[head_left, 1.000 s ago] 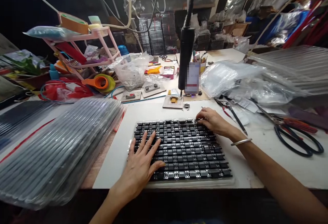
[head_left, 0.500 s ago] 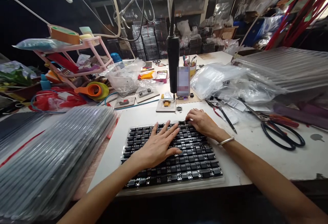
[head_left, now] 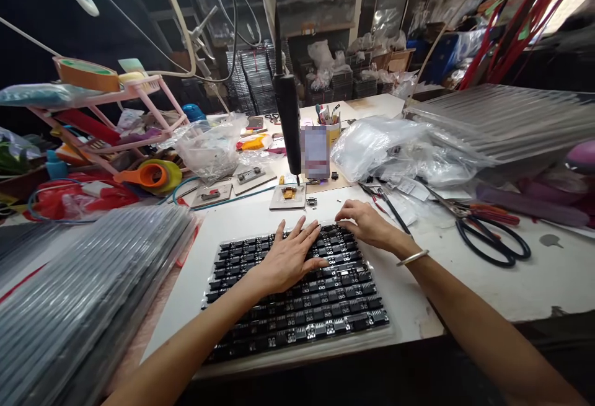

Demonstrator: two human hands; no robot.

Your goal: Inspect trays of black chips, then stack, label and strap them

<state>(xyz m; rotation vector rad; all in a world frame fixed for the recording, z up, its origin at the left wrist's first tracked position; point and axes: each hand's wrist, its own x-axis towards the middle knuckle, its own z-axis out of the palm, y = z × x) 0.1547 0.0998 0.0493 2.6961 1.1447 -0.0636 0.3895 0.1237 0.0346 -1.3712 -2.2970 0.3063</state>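
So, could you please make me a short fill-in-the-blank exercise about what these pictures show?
1. The left hand is spread over the array of black parts with its palm facing ______.
2. The right hand has a metal bangle around its ______.
3. The stack of ridged plastic sheets lies to the person's ______ of the array.
4. The plastic rack holding the roll of tape is coloured ______.

Missing words: down; wrist; left; pink.
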